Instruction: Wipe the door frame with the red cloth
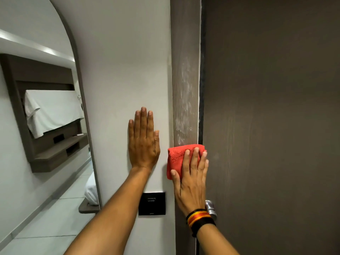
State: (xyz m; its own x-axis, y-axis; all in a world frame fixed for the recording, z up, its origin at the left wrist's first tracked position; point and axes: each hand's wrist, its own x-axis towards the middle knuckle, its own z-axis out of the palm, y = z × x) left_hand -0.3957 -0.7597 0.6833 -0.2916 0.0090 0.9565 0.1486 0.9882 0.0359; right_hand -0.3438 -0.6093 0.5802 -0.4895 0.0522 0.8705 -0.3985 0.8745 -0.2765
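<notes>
The brown door frame (184, 70) runs vertically through the middle of the view, with pale wet streaks above the cloth. A folded red cloth (177, 159) lies flat against the frame. My right hand (191, 181) presses on it with fingers spread, covering its lower right part. My left hand (143, 142) rests flat on the white wall (119, 70) to the left of the frame, fingers together, holding nothing.
The dark brown door (272, 126) fills the right side. A black wall switch (152, 203) sits below my left hand. An arched mirror (36, 126) at the left reflects a shelf unit, a white cloth and a tiled floor.
</notes>
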